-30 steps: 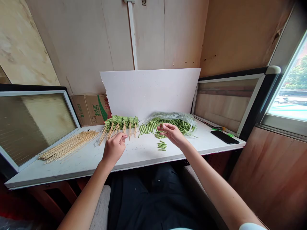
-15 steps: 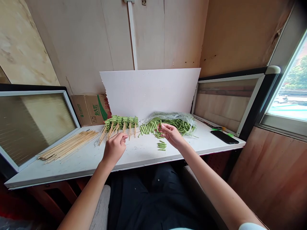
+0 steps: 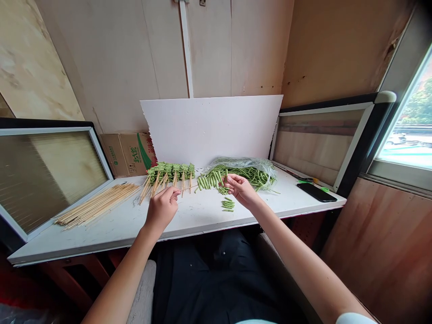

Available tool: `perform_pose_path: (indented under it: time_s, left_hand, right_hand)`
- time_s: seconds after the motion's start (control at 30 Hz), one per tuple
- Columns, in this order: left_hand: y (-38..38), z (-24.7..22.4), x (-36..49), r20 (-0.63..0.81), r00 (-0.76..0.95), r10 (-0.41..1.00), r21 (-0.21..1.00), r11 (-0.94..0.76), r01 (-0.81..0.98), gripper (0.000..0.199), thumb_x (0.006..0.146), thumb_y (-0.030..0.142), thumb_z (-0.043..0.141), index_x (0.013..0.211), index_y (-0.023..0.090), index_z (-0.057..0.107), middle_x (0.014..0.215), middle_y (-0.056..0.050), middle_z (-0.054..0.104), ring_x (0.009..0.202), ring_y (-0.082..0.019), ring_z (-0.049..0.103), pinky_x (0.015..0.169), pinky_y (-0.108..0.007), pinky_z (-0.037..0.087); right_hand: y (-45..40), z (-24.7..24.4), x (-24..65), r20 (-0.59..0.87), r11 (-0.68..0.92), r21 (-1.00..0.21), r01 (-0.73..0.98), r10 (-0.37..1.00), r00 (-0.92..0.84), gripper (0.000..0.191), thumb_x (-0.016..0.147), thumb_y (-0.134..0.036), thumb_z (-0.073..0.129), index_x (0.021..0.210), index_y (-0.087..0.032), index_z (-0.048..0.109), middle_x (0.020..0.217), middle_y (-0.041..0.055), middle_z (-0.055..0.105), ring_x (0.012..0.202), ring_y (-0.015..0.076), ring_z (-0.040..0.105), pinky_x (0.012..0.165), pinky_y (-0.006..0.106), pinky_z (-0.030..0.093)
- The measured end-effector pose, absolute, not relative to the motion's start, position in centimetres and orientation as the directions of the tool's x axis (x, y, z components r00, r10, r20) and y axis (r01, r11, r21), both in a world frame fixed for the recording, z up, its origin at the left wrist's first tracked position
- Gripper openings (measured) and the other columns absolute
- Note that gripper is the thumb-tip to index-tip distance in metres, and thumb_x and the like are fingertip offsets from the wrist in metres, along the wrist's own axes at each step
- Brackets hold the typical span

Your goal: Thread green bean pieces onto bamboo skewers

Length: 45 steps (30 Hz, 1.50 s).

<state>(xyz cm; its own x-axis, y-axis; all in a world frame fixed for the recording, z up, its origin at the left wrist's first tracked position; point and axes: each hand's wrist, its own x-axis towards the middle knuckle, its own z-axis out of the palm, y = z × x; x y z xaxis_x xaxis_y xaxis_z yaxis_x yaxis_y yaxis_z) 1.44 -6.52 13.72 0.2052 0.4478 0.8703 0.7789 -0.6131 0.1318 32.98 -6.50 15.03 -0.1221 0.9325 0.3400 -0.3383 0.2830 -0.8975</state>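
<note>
My left hand [image 3: 164, 202] is closed around the lower end of a thin wooden skewer [image 3: 189, 186]. Along its far part sits a row of cut green bean pieces [image 3: 209, 181], threaded side by side. At that far end my right hand [image 3: 240, 188] pinches one upright green bean piece [image 3: 226, 174] between thumb and fingers. Below the right hand, several loose cut pieces [image 3: 227, 205] lie on the white table [image 3: 199, 220]. Behind them is a plastic bag [image 3: 249, 163] with long green beans [image 3: 258, 177]. Finished-looking bean skewers [image 3: 172, 170] are stacked behind my left hand.
On the left lies a spread of bare wooden skewers [image 3: 97, 204]. A cardboard box [image 3: 128, 154] and a white foam board [image 3: 212, 128] stand at the back. A black phone [image 3: 316, 192] rests at the right edge. Framed panels [image 3: 320, 144] flank the table.
Almost nothing differs. Both hands keep their grip on the skewer and the bean piece, and the view shifts very slightly.
</note>
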Motion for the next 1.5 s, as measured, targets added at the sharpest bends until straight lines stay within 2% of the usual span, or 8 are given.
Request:
perform_pose_path:
  time_s: [0.1,0.27,0.57,0.8,1.03,1.5]
  left_hand:
    - [-6.49,13.66,1.44,0.875,0.206,0.437,0.124,-0.614,0.779,0.023,0.092,0.009,0.053,0.088,0.021,0.072,0.080,-0.003,0.078,0.073,-0.019,0.074,0.065,-0.026,0.051]
    - [-6.45,13.57,1.40,0.881,0.218,0.419,0.106,-0.625,0.774,0.023,0.093,0.010,0.053,0.088,0.021,0.072,0.080,-0.003,0.078,0.072,-0.019,0.073,0.065,-0.026,0.050]
    - [-6.51,13.61,1.46,0.877,0.210,0.431,0.120,-0.621,0.775,0.024,0.090,0.006,0.053,0.088,0.021,0.072,0.081,-0.003,0.079,0.075,-0.019,0.074,0.067,-0.025,0.051]
    - [-6.40,13.50,1.44,0.880,0.211,0.425,0.118,-0.626,0.771,0.022,0.090,0.008,0.054,0.087,0.020,0.072,0.079,-0.002,0.078,0.071,-0.018,0.073,0.064,-0.025,0.049]
    - [-6.45,13.53,1.41,0.882,0.203,0.426,0.118,-0.616,0.779,0.024,0.089,0.006,0.054,0.086,0.021,0.073,0.079,-0.002,0.078,0.071,-0.018,0.073,0.064,-0.025,0.050]
    - [-6.63,13.73,1.33,0.898,0.230,0.375,0.061,-0.624,0.779,0.030,0.083,-0.001,0.053,0.083,0.021,0.073,0.078,0.000,0.079,0.072,-0.018,0.075,0.065,-0.025,0.051]
  right_hand:
    - [-6.50,15.08,32.96,0.336,0.280,-0.897,-0.343,0.935,-0.117,0.046,0.070,-0.055,0.095,0.092,-0.021,0.074,0.084,0.0035,0.072,0.092,0.0219,0.075,0.052,0.022,0.044]
    - [-6.48,15.10,32.91,0.318,0.269,-0.900,-0.344,0.943,-0.095,0.047,0.066,-0.054,0.096,0.090,-0.021,0.074,0.098,0.0054,0.075,0.094,0.0231,0.077,0.050,0.021,0.044]
    - [-6.19,14.74,33.10,0.327,0.265,-0.886,-0.380,0.939,-0.107,0.043,0.070,-0.051,0.096,0.092,-0.020,0.075,0.100,0.0062,0.076,0.093,0.0225,0.077,0.047,0.019,0.043]
    - [-6.21,14.82,32.99,0.346,0.284,-0.875,-0.393,0.933,-0.097,0.040,0.070,-0.049,0.097,0.091,-0.022,0.077,0.097,0.0055,0.076,0.087,0.0205,0.076,0.047,0.021,0.043]
    - [-5.87,14.54,33.12,0.347,0.300,-0.869,-0.392,0.936,-0.052,0.037,0.067,-0.046,0.099,0.087,-0.022,0.078,0.094,0.0055,0.077,0.085,0.0181,0.071,0.053,0.023,0.044]
    - [-6.32,14.89,33.01,0.369,0.344,-0.895,-0.284,0.929,-0.038,0.029,0.070,-0.044,0.096,0.081,-0.022,0.081,0.084,0.0039,0.073,0.080,0.0160,0.065,0.057,0.026,0.040]
